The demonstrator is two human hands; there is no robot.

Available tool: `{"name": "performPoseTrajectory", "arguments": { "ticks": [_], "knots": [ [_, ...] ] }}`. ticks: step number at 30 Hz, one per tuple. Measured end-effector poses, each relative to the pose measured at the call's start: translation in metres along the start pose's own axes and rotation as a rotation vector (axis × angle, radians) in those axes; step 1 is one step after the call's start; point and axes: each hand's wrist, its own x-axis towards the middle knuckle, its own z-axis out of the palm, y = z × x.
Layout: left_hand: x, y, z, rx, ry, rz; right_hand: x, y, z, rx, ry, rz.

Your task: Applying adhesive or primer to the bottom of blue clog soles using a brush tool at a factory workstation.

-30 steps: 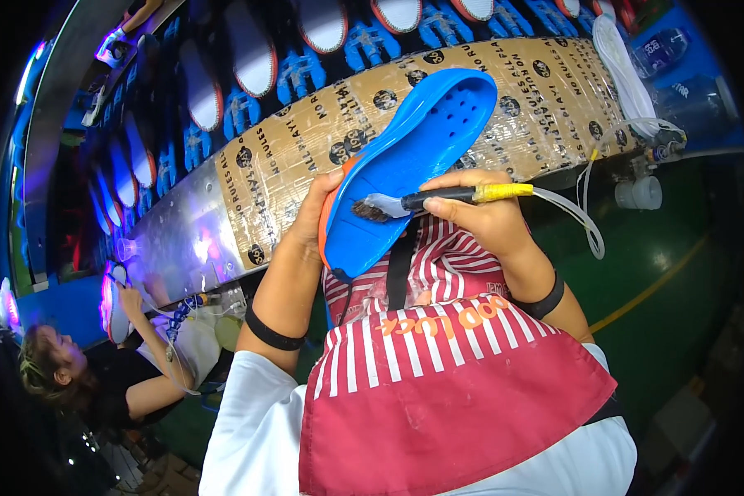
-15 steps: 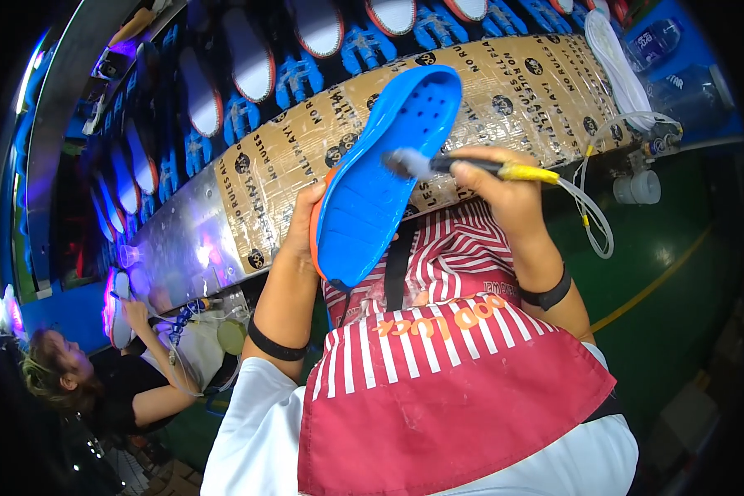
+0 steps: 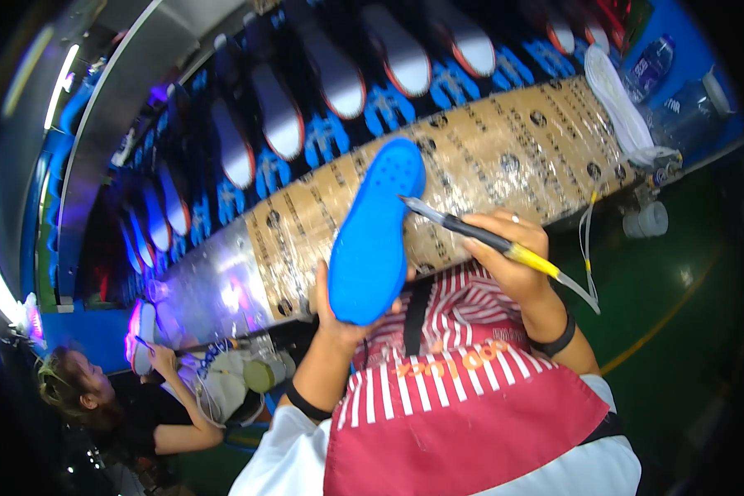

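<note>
A blue shoe sole (image 3: pixel 370 240) lies tilted in my left hand (image 3: pixel 339 326), its dotted, holed end pointing away from me. The fingers of that hand wrap round its near end, partly hidden behind it. My right hand (image 3: pixel 517 252) grips a brush (image 3: pixel 475 234) with a black and yellow handle, a clear hose trailing from its rear end. The brush tip meets or hovers at the right edge of the sole, just below the holes; whether it touches I cannot tell.
Beyond a cardboard-covered ledge (image 3: pixel 504 161) run rows of white soles (image 3: pixel 331 70) and blue pieces (image 3: pixel 388 109). At right are a folded white item (image 3: pixel 616 103), a bottle (image 3: pixel 653 62) and a jar (image 3: pixel 694 106). Another person (image 3: pixel 136 405) works at left with a shoe (image 3: pixel 143 335).
The sole has moved nearer and turned, so its holed end points more straight away. The brush has left the middle of the sole for its right edge. My view has shifted slightly.
</note>
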Motion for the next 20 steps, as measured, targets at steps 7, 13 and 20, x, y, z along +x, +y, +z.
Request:
{"name": "performPoseTrajectory", "arguments": {
  "ticks": [7, 13, 20],
  "knots": [
    [0.002, 0.024, 0.041, 0.632, -0.077, 0.313, -0.012, 0.007, -0.018, 0.148, 0.213, 0.185],
    [0.035, 0.104, 0.147, 0.769, -0.691, 0.484, -0.016, 0.009, -0.02, 0.236, 0.219, 0.343],
    [0.074, 0.191, 0.259, 0.42, -0.27, 0.628, -0.021, 0.02, -0.019, 0.241, 0.227, 0.336]
  ]
}}
